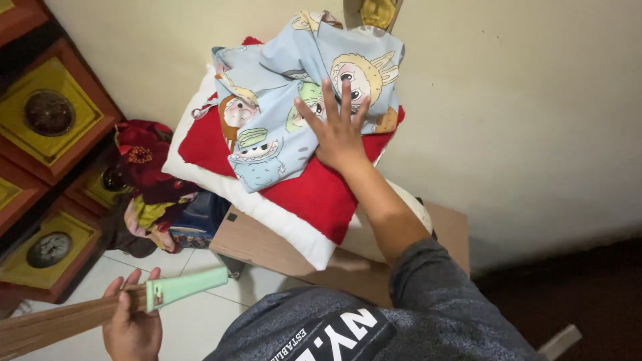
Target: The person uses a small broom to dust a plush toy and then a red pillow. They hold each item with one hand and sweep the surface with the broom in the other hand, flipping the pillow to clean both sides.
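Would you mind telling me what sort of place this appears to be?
Probably a room in a home: folded cartoon-print cloth and a white pillow stacked on a small table, beside carved wooden drawers on a tiled floor.

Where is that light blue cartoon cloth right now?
The light blue cartoon cloth lies at top centre of the head view, on a red pillow against the wall, with the right hand pressed flat on it.
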